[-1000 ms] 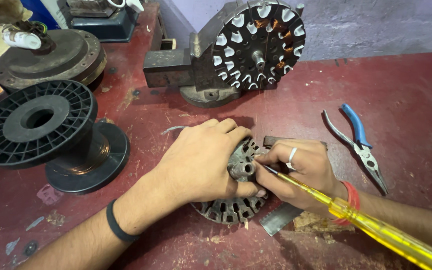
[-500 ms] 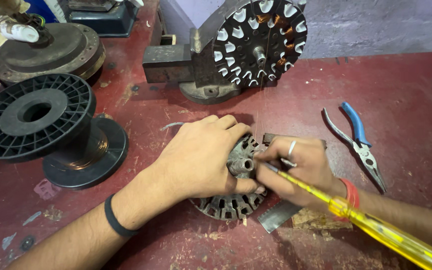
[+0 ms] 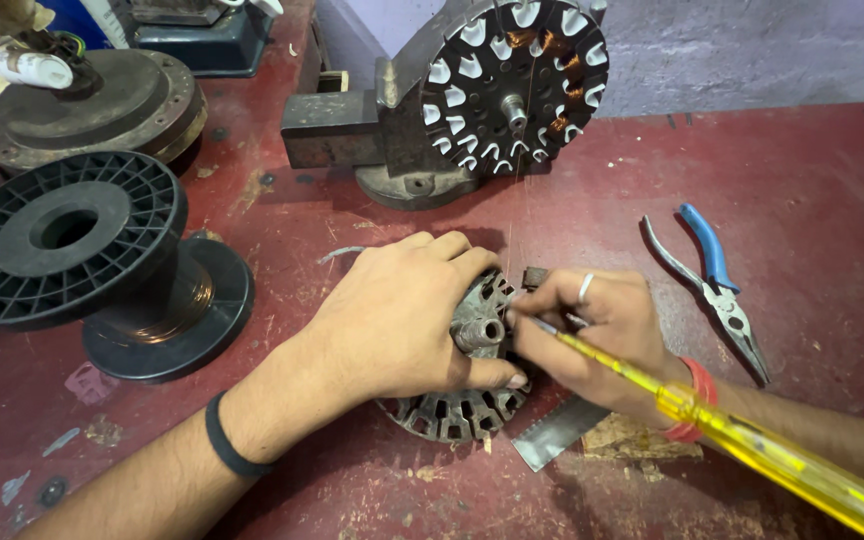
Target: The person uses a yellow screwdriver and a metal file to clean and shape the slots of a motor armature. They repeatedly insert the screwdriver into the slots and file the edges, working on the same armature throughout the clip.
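A grey slotted metal stator core [image 3: 457, 410] lies flat on the red bench [image 3: 802, 200]. My left hand [image 3: 402, 315] lies over its left half and grips it, thumb along the near rim. My right hand [image 3: 602, 335], with a ring and a red wristband, pinches a yellow-handled screwdriver [image 3: 752, 445] whose tip rests at the core's centre beside the short shaft [image 3: 482, 333]. The handle runs out to the lower right.
A second stator with white slot liners and copper windings [image 3: 512, 75] stands clamped upright at the back. Blue-handled pliers [image 3: 717, 285] lie to the right. A black spool of copper wire [image 3: 102, 255] sits left, a round motor housing [image 3: 92, 100] behind it. A metal strip [image 3: 552, 432] lies by the core.
The view has shifted slightly. Both hands stay on the core, and the screwdriver tip stays at its centre.
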